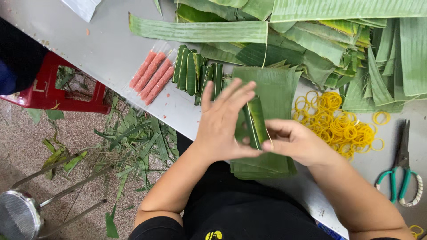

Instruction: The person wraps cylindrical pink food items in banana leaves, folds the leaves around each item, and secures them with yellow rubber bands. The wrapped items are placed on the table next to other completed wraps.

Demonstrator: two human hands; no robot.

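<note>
**Between both palms: a leaf-wrapped roll over the cut-leaf stack**

Between my two hands, above the stack of cut banana leaves (271, 95) at the table's near edge, sits the leaf-wrapped roll (254, 122). I see my left hand (222, 122) laid flat against its side, fingers straight and slightly fanned, pressing rather than gripping. My right hand (296, 142) comes in from the other side, thumb and fingertips pinched together on the roll's lower end, where a thin yellow band seems to cross the leaf; I cannot tell that for sure.

To do this step well, I judge the left palm should keep even pressure so the leaf strip does not spring open, while the right pinches close to the fold and avoids splitting the leaf along its ribs.

The leaf is glossy, dark green and finely ribbed lengthwise. Left of the stack lie finished green bundles (195, 73), stubby and upright-folded, then pink sausage-like sticks (151, 75) in clear film. To the right, a loose heap of yellow rubber bands (338, 122), then scissors (402, 164) with green handles on the grey table (106, 49). Leaf scraps (133, 138) litter the floor.
</note>
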